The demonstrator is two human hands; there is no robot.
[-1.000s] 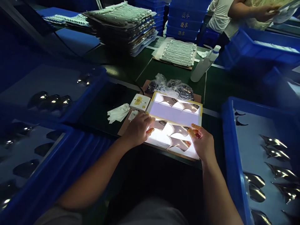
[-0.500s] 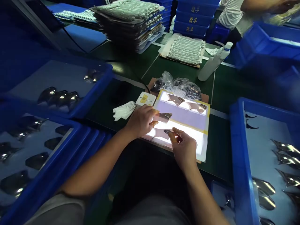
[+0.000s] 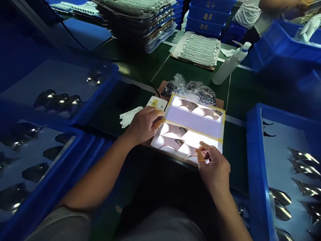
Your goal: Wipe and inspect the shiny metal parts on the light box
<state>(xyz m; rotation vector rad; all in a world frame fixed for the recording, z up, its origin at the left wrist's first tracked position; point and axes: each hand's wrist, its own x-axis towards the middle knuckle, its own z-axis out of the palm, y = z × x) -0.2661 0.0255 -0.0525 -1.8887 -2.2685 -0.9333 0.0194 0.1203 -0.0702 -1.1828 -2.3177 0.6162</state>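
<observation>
- Right hand (image 3: 213,163) over a tinted piece (image 3: 192,153) on the glowing panel (image 3: 198,138), can't tell if grip's clamped!
- Left hand (image 3: 144,125) beside panel, grip unclear too!

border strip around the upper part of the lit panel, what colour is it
The border strip is yellow, clearest in the head view.

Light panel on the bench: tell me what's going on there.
A person's right hand has its fingertips at a thin curved piece on the light panel. The left hand is by the panel's left edge. Four similar pieces lie there too. Blue trays with shiny parts flank the person.
</observation>
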